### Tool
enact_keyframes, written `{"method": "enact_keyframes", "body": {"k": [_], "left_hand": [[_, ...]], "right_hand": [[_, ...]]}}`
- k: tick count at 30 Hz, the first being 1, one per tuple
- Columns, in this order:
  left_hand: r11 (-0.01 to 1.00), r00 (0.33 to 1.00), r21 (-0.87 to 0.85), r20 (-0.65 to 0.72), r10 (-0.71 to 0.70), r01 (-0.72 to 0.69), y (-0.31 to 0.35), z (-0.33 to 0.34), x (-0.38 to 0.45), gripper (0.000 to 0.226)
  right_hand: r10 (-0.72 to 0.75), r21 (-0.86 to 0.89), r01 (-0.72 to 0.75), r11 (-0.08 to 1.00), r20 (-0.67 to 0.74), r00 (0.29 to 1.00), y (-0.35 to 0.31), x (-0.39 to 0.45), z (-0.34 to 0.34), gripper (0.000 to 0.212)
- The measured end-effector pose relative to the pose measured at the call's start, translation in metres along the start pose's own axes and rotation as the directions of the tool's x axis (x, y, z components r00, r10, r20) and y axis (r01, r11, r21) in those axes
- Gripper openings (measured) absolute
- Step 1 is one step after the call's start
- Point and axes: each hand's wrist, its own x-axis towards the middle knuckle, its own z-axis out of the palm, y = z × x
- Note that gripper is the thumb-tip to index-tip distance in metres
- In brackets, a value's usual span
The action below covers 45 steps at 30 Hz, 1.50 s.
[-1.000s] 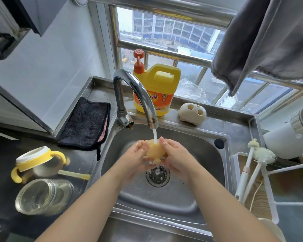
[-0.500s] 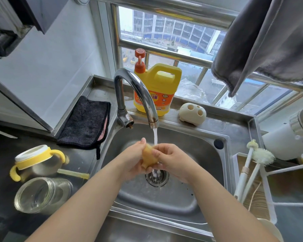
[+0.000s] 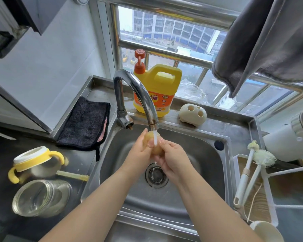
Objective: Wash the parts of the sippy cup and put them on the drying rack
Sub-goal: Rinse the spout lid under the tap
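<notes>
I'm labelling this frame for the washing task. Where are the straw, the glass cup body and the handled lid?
straw [image 3: 72, 175]: head view, middle of its length.
glass cup body [image 3: 40, 198]: head view, side wall.
handled lid [image 3: 31, 160]: head view, yellow collar.

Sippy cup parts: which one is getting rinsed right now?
The soft yellowish piece, held under the tap's stream; the handled lid, clear cup and straw wait on the counter.

The translucent amber soft silicone cup part glistens under white water. The plastic detergent jug is yellow with an orange label and red-orange pump. The handled cup lid is yellow, white-rimmed; the folded cloth black.
</notes>
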Motion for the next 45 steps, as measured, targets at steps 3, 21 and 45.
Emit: {"method": "enact_keyframes", "body": {"k": [3, 21, 45], "left_hand": [[0.995, 0.999, -0.095, 0.016, -0.029, 0.031, 0.002, -0.001, 0.003, 0.028], [0.901, 0.946, -0.289, 0.128, -0.299, 0.324, 0.005, -0.005, 0.005, 0.046], [0.908, 0.929, -0.196, 0.074, -0.363, 0.371, 0.02, 0.005, -0.004, 0.052]], "right_hand": [[-0.012, -0.014, 0.013, 1.0, 0.096, 0.995, -0.005, -0.004, -0.007, 0.026], [-0.118, -0.447, 0.107, 0.888, 0.003, 0.993, 0.01, 0.008, -0.002, 0.015], [-0.003, -0.547, 0.017, 0.837, 0.026, 1.0, 0.002, -0.01, 0.001, 0.028]]}}
